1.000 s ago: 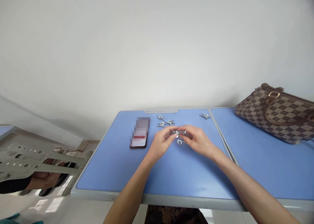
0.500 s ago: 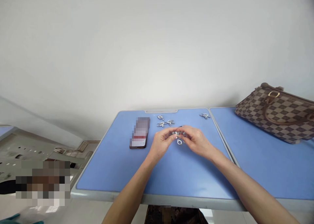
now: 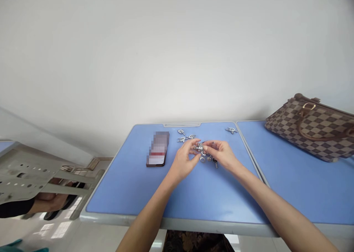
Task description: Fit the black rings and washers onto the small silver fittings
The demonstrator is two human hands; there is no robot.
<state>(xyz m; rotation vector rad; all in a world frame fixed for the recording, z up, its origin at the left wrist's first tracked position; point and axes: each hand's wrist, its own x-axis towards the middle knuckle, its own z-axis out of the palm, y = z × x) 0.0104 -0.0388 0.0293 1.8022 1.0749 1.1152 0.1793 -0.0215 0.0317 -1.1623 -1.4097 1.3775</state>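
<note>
Both my hands meet over the far middle of the blue table (image 3: 171, 193). My left hand (image 3: 184, 159) and my right hand (image 3: 221, 154) pinch a small silver metal fitting (image 3: 198, 147) between their fingertips, a little above the tabletop. Just under the hands lie a few more small metal parts (image 3: 208, 158), one with a round hole. Several similar silver fittings (image 3: 185, 137) lie behind the hands near the table's far edge, and another one (image 3: 231, 130) sits at the far right corner.
A phone (image 3: 158, 149) lies to the left of my hands. A brown checked handbag (image 3: 312, 126) stands on the adjoining blue table (image 3: 298, 185) at the right. A grey perforated metal frame (image 3: 33, 174) stands at the left, below table height. A white wall rises behind.
My hands lifted slightly and shifted away from me with the fitting. The right hand moved back, uncovering small parts on the table below it.
</note>
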